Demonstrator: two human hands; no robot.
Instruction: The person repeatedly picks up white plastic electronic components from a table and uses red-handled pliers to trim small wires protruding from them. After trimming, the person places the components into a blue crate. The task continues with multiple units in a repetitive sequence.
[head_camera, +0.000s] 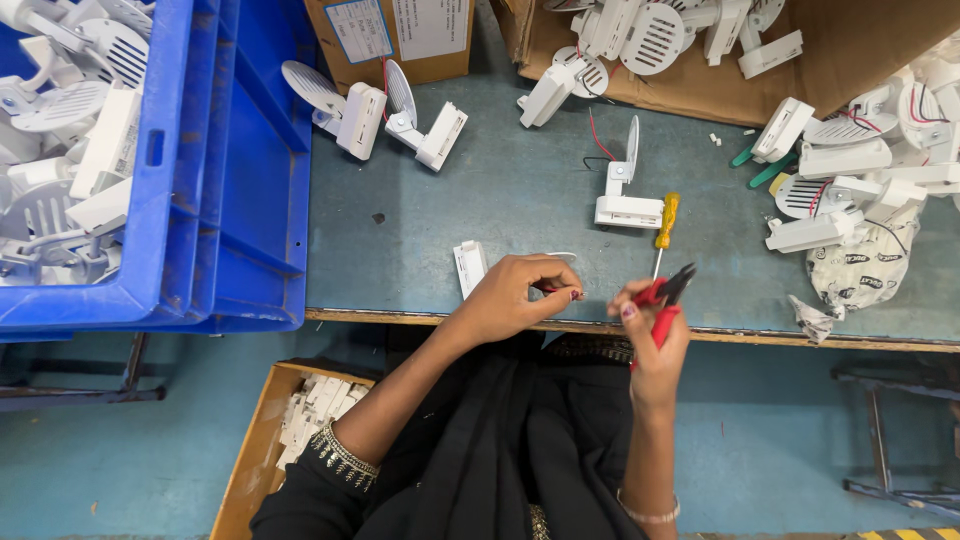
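Right hand (655, 335) closed in a full grip around red-handled pliers (664, 300), held over the near edge of the worktop (520, 210). Long axis of the pliers runs from lower left to upper right: red handles down in the palm, dark nose up and away from the person, tilted right, ending just short of the yellow-handled screwdriver (664, 228). The screwdriver lies on the worktop with its handle away from the person and its shaft pointing back towards the pliers. Left hand (520, 295) rests at the worktop edge just left of the pliers, fingers curled in a pinch on something small; a trace of red shows at the fingertips, and a thin white rim shows above the knuckles; what it holds cannot be made out. A white block part (469, 266) lies touching or just beside the left hand. A white fixture (625, 195) with red and black wires stands beyond the screwdriver. Blue bins (215, 170) of white parts sit far left; a loose heap of white fixtures (860, 170) lies far right.
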